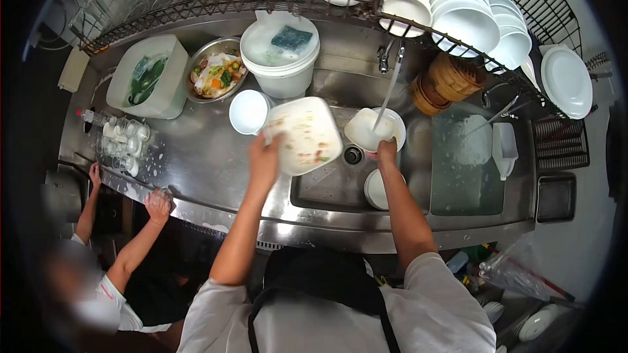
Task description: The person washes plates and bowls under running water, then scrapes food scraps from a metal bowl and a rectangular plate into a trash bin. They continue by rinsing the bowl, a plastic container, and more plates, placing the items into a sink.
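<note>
I am gripping the soiled square plate (304, 135) in my left hand (263, 157), fingers clamped on its edge, tilting it over the sink (327, 186), while my right hand (386, 151) is holding a small white bowl (373, 129) under the tap's stream (387, 95) to rinse it.

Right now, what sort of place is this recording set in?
Most likely a restaurant's dishwashing station: a steel sink under a running tap, stacked white bowls on a wire rack, and the left hand holding a food-smeared square plate.
</note>
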The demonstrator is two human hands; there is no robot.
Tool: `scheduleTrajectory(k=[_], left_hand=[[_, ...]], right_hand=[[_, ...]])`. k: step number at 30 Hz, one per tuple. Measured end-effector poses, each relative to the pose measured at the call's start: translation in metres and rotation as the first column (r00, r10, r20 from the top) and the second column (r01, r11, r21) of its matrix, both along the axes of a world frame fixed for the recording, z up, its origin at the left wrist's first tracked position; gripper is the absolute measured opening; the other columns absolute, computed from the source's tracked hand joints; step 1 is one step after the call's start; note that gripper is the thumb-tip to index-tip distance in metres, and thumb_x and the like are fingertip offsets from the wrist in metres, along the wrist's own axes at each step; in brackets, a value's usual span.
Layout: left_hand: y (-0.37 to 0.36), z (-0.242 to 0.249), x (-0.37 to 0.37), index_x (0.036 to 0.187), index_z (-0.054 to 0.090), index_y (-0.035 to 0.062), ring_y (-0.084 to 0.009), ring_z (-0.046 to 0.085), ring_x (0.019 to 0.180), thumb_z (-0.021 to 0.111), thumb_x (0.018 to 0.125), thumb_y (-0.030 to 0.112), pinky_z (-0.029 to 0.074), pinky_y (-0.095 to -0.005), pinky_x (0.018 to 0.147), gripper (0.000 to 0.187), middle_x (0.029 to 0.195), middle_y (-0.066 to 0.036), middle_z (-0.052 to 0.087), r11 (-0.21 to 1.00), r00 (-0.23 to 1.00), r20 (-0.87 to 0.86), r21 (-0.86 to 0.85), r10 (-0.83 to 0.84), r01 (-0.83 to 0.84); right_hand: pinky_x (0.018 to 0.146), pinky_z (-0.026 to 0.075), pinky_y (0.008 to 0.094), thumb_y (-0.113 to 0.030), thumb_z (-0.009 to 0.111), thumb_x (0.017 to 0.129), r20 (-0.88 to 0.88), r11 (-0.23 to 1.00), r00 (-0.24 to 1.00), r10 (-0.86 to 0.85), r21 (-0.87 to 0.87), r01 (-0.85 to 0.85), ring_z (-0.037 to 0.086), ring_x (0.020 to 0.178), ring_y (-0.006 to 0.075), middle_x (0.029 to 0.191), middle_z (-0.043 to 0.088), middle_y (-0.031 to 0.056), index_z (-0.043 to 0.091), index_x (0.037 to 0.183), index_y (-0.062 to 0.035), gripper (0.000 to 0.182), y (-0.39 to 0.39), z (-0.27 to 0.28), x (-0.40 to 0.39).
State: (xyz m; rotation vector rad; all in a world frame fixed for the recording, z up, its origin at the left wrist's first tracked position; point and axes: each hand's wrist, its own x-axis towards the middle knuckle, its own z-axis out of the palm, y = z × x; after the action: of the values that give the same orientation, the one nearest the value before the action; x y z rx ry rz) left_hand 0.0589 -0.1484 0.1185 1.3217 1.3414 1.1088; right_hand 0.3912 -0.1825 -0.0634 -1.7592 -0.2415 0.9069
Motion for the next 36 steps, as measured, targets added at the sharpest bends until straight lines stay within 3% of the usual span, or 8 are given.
scheduleTrajectory(k=[7,12,15,22,26,29,33,36], left_hand=[[0.06,-0.117,0.16,0.111,0.068,-0.0043,-0.0316,0.07,0.089,0.061,0.091,0.03,0.052,-0.041,0.079,0.04,0.098,-0.023,0.071,0.949,0.856,-0.414,-0.188,-0.31,0.253],[0.078,-0.177,0.219,0.121,0.062,-0.006,-0.0296,0.07,0.096,0.058,0.095,0.034,0.054,-0.041,0.084,0.048,0.111,-0.021,0.069,0.785,0.913,-0.009,-0.514,-0.408,0.346],[0.082,-0.224,0.24,0.128,0.055,-0.0053,-0.0279,0.069,0.099,0.057,0.096,0.036,0.055,-0.0394,0.086,0.053,0.118,-0.019,0.066,0.653,0.902,0.308,-0.623,-0.302,0.431],[0.058,-0.226,0.241,0.133,0.052,0.0001,-0.0261,0.064,0.108,0.066,0.091,0.026,0.052,-0.0362,0.091,0.052,0.124,-0.016,0.063,0.808,0.91,0.084,-0.432,-0.406,0.4],[0.031,-0.223,0.209,0.132,0.054,0.002,-0.0266,0.066,0.106,0.066,0.092,0.028,0.054,-0.0383,0.087,0.049,0.122,-0.015,0.065,0.898,0.963,-0.091,-0.393,-0.252,0.198],[0.005,-0.257,0.208,0.129,0.056,0.0021,-0.0274,0.069,0.098,0.067,0.091,0.033,0.056,-0.0417,0.079,0.05,0.117,-0.014,0.067,0.682,0.811,0.552,-0.67,0.193,0.293],[0.012,-0.341,0.265,0.12,0.062,0.0004,-0.0227,0.069,0.083,0.074,0.086,0.031,0.057,-0.04,0.068,0.047,0.105,-0.013,0.069,0.722,0.916,0.228,-0.686,0.331,-0.09],[0.017,-0.27,0.27,0.112,0.069,0.0035,-0.0262,0.07,0.084,0.074,0.081,0.021,0.055,-0.0388,0.075,0.036,0.096,-0.017,0.072,0.901,0.975,0.144,-0.423,0.168,-0.093]], right_hand=[[0.055,0.063,0.0474,-0.008,0.043,0.091,0.086,0.988,0.986,0.145,-0.06,-0.14,0.068,0.093,0.0387,0.111,0.062,0.0225,0.052,0.124,-0.0011,0.035,-0.021,0.032,0.042],[0.086,0.052,0.0466,-0.033,0.047,0.099,0.303,0.956,0.911,0.279,-0.174,-0.235,0.063,0.103,0.0446,0.112,0.063,0.0287,0.052,0.125,-0.0002,0.042,-0.029,0.003,0.074],[0.082,0.056,0.0466,-0.031,0.049,0.099,0.24,0.957,0.929,0.282,-0.141,-0.254,0.064,0.104,0.0397,0.117,0.063,0.025,0.05,0.129,-0.0016,0.042,-0.025,0.004,0.078],[0.077,0.061,0.0471,-0.017,0.057,0.093,-0.577,0.929,0.73,0.367,0.189,-0.317,0.064,0.107,0.0326,0.126,0.057,0.0139,0.041,0.14,-0.0085,0.05,-0.032,0.0,0.065],[0.085,0.055,0.0458,-0.011,0.055,0.09,-0.251,0.917,0.884,0.394,0.167,-0.361,0.065,0.106,0.0342,0.123,0.06,0.0179,0.042,0.14,-0.0066,0.052,-0.017,-0.022,0.043],[0.088,0.05,0.0472,-0.008,0.051,0.09,0.527,0.786,0.607,0.595,-0.225,-0.575,0.063,0.106,0.0407,0.118,0.063,0.0248,0.041,0.14,-0.0073,0.051,-0.01,0.028,0.016],[0.09,0.046,0.0485,0.001,0.05,0.087,0.719,0.883,0.566,0.403,-0.144,-0.446,0.06,0.107,0.0454,0.116,0.062,0.0282,0.045,0.137,-0.0067,0.051,-0.014,0.055,0.009],[0.093,0.047,0.0462,-0.001,0.055,0.088,0.602,0.93,0.76,0.247,0.074,-0.36,0.062,0.108,0.0389,0.121,0.061,0.0248,0.044,0.137,-0.0006,0.05,-0.018,0.012,0.041]])
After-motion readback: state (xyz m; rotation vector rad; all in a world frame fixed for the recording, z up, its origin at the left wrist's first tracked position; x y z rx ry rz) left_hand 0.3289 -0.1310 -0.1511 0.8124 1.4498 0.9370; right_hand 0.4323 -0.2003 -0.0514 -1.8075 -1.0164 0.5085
